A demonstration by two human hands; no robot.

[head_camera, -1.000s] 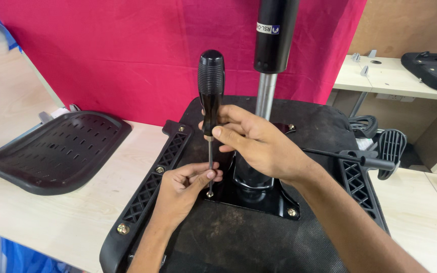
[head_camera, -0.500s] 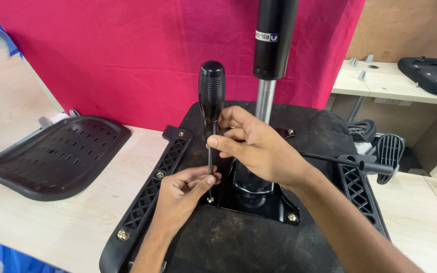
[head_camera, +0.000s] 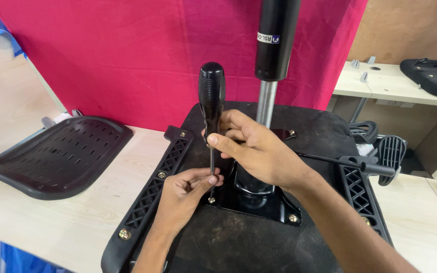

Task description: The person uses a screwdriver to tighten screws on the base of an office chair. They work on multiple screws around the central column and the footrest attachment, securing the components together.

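At the centre of the frame, my right hand (head_camera: 261,151) grips the lower part of a black-handled screwdriver (head_camera: 211,103), fingers curled tight around the base of the ribbed handle, which stands upright. Just below, my left hand (head_camera: 185,194) pinches the thin steel shaft near its tip, thumb and forefinger closed narrow around it, steadying the point on a brass-coloured screw (head_camera: 211,200) at the left corner of a black metal mounting plate (head_camera: 274,207).

The plate lies on the upturned underside of a black chair seat (head_camera: 238,247), which fills the lower middle of the frame and rests on a pale wooden tabletop (head_camera: 72,222). From the plate a chrome column rises into a black gas-lift cylinder (head_camera: 276,38) at top centre. A black latticed bracket (head_camera: 150,194), fastened with brass screws, runs along the seat's left edge; its twin shows at the right, beside a thin black lever (head_camera: 350,163) with a paddle grip.

At the left of the frame lies a slotted black plastic chair back (head_camera: 59,154). A magenta cloth (head_camera: 142,55) hangs behind, across the upper half. At upper right, another black seat part (head_camera: 433,76) sits on a pale shelf.
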